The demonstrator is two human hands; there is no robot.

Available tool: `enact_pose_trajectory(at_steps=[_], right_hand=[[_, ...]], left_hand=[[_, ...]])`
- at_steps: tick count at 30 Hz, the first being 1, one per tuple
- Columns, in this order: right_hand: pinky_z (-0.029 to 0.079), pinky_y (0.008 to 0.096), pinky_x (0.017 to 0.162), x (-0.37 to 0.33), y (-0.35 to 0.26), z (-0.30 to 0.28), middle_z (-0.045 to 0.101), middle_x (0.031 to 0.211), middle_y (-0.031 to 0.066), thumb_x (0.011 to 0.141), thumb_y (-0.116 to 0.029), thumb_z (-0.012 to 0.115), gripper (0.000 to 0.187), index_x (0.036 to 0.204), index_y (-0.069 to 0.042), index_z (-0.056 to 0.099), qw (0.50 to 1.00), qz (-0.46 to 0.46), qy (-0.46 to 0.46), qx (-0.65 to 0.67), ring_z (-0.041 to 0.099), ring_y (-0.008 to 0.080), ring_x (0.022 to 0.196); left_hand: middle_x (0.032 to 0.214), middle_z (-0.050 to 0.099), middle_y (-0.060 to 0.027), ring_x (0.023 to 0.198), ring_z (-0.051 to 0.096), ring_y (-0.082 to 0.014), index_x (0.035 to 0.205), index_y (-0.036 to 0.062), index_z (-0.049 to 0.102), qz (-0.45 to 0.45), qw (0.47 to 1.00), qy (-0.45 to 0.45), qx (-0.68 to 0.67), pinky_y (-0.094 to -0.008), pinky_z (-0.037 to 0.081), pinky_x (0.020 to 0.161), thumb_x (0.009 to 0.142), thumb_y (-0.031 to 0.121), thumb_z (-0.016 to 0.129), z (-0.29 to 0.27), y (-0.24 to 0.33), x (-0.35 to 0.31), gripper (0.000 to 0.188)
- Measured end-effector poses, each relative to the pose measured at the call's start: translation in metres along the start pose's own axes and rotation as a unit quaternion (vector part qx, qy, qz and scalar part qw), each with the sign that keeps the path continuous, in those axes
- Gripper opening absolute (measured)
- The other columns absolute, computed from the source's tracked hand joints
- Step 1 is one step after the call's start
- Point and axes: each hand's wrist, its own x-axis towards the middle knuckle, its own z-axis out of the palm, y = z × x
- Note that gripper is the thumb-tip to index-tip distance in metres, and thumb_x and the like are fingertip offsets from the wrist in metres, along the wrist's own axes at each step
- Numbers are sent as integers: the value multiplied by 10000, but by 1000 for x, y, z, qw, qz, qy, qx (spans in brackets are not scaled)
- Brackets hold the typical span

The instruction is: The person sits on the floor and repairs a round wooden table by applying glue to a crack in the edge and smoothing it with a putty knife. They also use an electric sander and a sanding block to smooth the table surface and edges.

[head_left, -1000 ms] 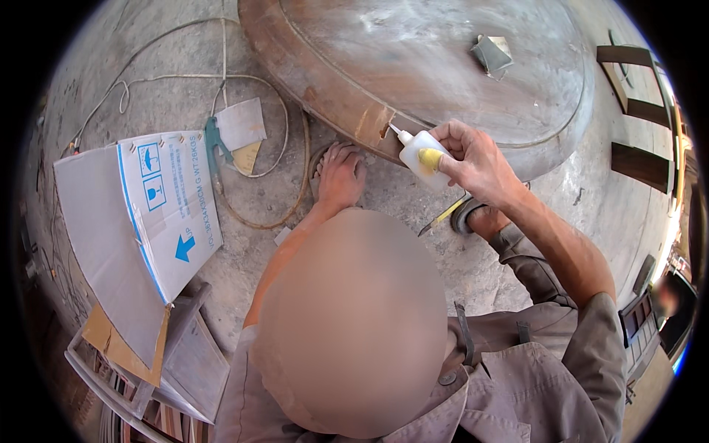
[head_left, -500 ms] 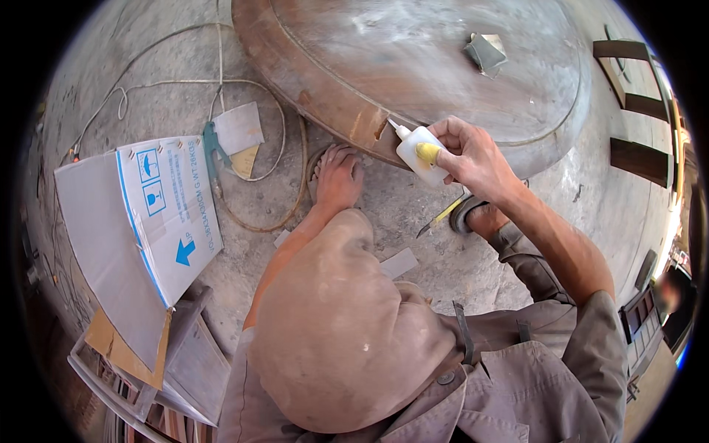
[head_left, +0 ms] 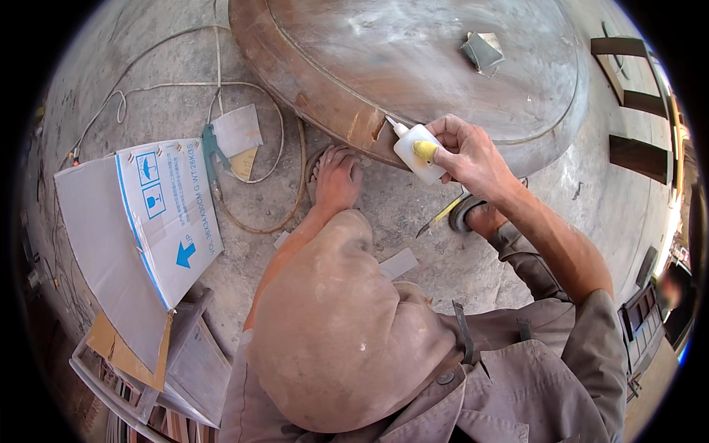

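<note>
Holding a squeeze bottle [head_left: 410, 153] at a rim notch [head_left: 378, 131]

Bottle: white, 1 o'clock in view, nozzle [head_left: 394, 124] toward 11, tip just beside the notch in the oval wooden panel [head_left: 443, 81]. Hands apart — right hand [head_left: 465, 153] pinching the bottle; left hand [head_left: 338, 177] at 11 o'clock, grip cannot be told. Advice: squeeze lightly — excess would likely smear.

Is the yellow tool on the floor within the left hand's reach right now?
Probably yes: the left hand is nearby, and only concrete floor shows between it and the yellow tool.
</note>
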Motion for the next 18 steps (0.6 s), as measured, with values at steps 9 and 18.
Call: enact_pose_trajectory(at_steps=[9,18], right_hand=[[563,289,585,1,7,1,756,925,147,917,-112,667,299,1153,70,644,1000,-22,-1,6,692,137,713],[570,289,592,0,5,3,758,929,142,931,-129,663,302,1156,71,644,1000,-14,10,11,692,135,721]], left_hand=[[1237,688,-139,1317,543,-380,1006,20,737,0,1000,-1,-2,-491,399,1168,868,94,668,0,-1,0,171],[1233,690,-146,1318,542,-396,998,16,729,4,1000,9,-7,-505,403,1162,873,94,666,1,1,0,161]])
